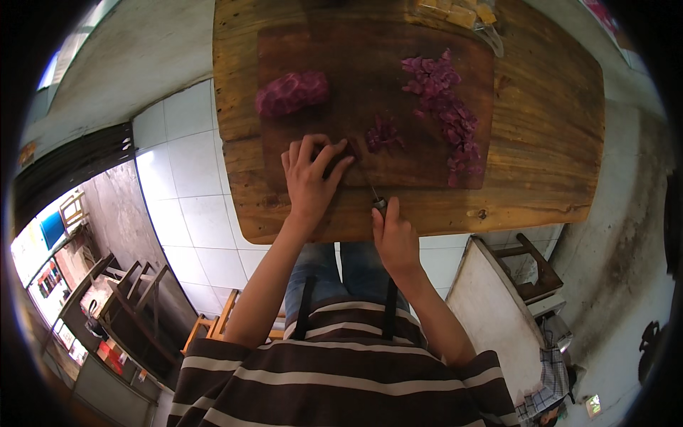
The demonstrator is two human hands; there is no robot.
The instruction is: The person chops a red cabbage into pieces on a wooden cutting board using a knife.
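My right hand (396,240) grips the handle of a kitchen knife (379,204). Its thin blade, seen nearly edge-on, slants up over the front of a dark wooden cutting board (331,48) beside my left fingertips. My left hand (312,171) rests on the board with bent fingers around a small dark purple piece (353,150), mostly hidden in shadow. A little pile of cut purple bits (383,133) lies just right of the blade. Behind my left hand sits a large peeled purple tuber (292,93), which looks like sweet potato. Chopped purple pieces (451,115) spread in a band along the board's right side.
The board lies on a wooden table (544,139) with rounded corners. At its far edge is a clear plastic bag of yellowish chunks (461,15). A wooden stool (213,320) stands low at left, and a white panel (496,309) is at lower right.
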